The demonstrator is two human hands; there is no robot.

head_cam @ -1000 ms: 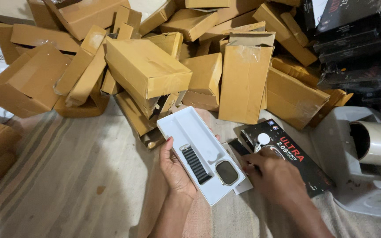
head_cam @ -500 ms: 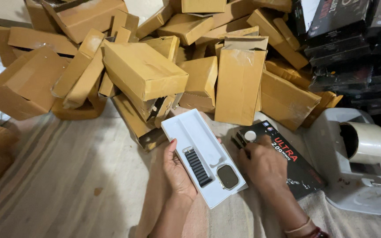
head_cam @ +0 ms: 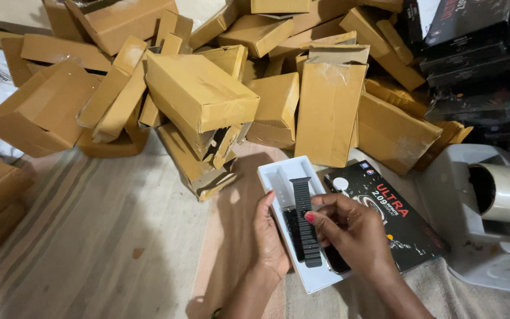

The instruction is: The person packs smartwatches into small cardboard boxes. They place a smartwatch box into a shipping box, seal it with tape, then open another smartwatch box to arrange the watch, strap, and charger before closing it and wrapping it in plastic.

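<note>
The watch strap (head_cam: 306, 227) lies pinched in the right hand (head_cam: 352, 233), over the tray (head_cam: 278, 177), which the left hand (head_cam: 268, 236) steadies from the left. Just right of the grip lies the lid (head_cam: 399, 227); farther right, a tape dispenser (head_cam: 491, 224). Behind (and leftward) piles a heap of cartons (head_cam: 208, 94).

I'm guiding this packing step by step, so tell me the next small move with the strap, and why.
Probably lower the black ridged strap back into the white tray. The right hand pinches it above the tray, over a second dark strap lying in its slot, while the left hand steadies the tray's edge.
</note>
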